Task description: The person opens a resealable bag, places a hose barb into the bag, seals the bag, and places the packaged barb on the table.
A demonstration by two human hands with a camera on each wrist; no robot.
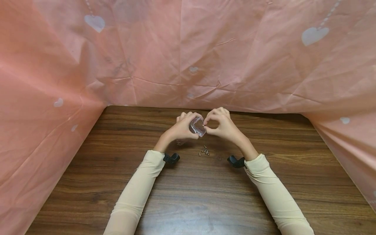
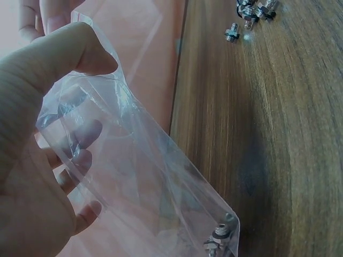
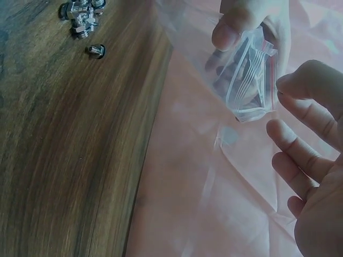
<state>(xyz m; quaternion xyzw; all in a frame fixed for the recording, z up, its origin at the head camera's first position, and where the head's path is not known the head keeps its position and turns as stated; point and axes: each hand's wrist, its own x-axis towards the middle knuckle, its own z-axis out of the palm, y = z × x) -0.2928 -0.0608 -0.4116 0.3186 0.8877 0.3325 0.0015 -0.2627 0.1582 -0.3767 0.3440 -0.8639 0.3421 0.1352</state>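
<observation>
My left hand point(image 1: 185, 126) holds a clear plastic zip bag point(image 2: 150, 155) with its thumb and fingers spread round the mouth, which gapes. Several small metal screws point(image 2: 220, 235) with dark washers lie in the bag's bottom corner. Thumb and forefinger of my right hand point(image 1: 221, 124) meet in a pinch at the bag's mouth, beside the red-striped zip edge point(image 3: 262, 80). A small bright bit shows at those fingertips in the head view, mostly hidden; it looks like one of the screws. The right hand's other fingers are loosely bent.
A small pile of loose screws point(image 1: 205, 151) lies on the brown wooden table point(image 1: 188, 189), nearer me than the hands. Pink sheeting point(image 1: 164, 65) with white hearts hangs at the back and both sides. Each wrist wears a black band mount point(image 1: 171, 158).
</observation>
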